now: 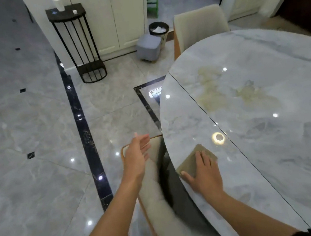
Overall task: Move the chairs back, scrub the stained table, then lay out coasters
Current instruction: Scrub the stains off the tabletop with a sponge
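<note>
While the glossy grey floor (pixel 32 136) spreads away to the left, the oval marble table (pixel 278 160) fills the right side of the room. A near chair (pixel 154 194), pale with an orange frame, stands tucked against the table's lower-left edge, its back just beside the rim. A far chair (pixel 199 24) sits at the table's top end. By the cupboards stand a black barred stand (pixel 79 44), a grey stool (pixel 149 46) and, just behind it, a bin (pixel 158 28). A yellowish stain (pixel 217 92) spreads over the tabletop's upper middle, well apart from both hands. The left hand (pixel 136 157) hovers over the near chair's back, fingers straight and spread, gripping nothing; whether it touches the chair is hard to tell. The right hand (pixel 205 175) lies flat, fingers straight, pressing a small tan pad (pixel 189 161) onto the table near its edge.
</note>
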